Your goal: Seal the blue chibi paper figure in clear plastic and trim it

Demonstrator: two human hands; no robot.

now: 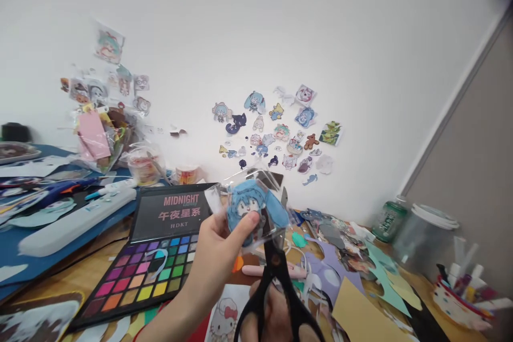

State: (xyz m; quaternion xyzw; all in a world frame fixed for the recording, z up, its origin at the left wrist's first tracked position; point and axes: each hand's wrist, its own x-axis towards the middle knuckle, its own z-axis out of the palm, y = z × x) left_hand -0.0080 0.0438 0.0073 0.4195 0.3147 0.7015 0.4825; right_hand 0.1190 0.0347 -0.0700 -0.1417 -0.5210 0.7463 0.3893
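1. A white wall (256, 21) fills the background, with two groups of small cartoon stickers (281, 131) on it, one near the middle and one at the left.
2. Below it runs a wooden desk (86, 267), crowded with paper scraps and craft supplies.
3. A blue cover (104, 230) lies across its left part.
4. On the desk, left of centre, an eyeshadow palette (144, 224) stands open, its lid reading "MIDNIGHT" and "HDKT" above rows of coloured pans.
5. A long white bar (78, 222) lies on the blue cover beside the palette.
6. At the far right are a clear tub (435, 216) with a white rim, a green jar (389, 220) just beside it, and, nearer, a red and white holder (457, 296) full of pens.
7. The left hand (216, 248) is raised over the desk, closed in a pinch on the wrapped figure, thumb pressed on its front.
8. The right hand (272, 304) is wrapped around black scissors (276, 260), with fingers in the handle loops. The loops stand apart; how far the blades are parted cannot be told.
9. The blue-haired figure (245, 191), inside clear film (218, 192), is held up off the desk in front of the wall, right beside the scissors' blades; whether they touch it is unclear.
10. Under the hands lie a slim pink tool (252, 271) and a picture of a white cat with a red bow (224, 320).
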